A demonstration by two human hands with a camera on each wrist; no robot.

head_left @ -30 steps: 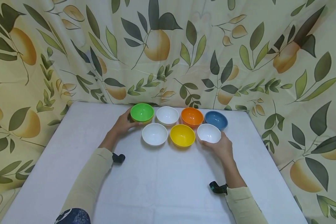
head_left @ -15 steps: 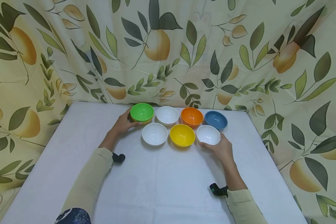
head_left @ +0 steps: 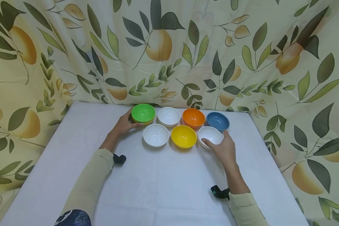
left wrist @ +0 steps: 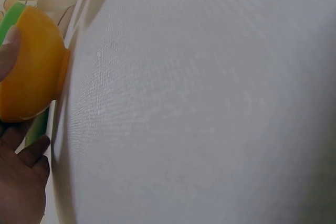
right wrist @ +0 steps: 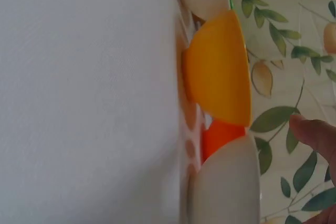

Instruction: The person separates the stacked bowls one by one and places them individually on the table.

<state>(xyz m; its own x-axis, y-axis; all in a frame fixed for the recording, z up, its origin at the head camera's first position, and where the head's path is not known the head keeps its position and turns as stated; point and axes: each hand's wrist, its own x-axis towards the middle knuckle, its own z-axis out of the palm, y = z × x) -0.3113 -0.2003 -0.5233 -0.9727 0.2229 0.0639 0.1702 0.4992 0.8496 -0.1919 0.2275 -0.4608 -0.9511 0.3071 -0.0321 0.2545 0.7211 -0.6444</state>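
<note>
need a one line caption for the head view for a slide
Seven bowls in two rows on a white table; left hand holds the green bowl, right hand the right white bowl.

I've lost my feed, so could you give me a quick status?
Left hand holds green bowl. Right hand grips white bowl. Yellow bowl close beside it.

Both arms in beige sleeves reach toward mid-frame. The left hand (head_left: 123, 125) lies left of centre, fingers curved and gripping. The right hand (head_left: 223, 147), right of centre, has thumb and fingers spread in a grasp.
</note>
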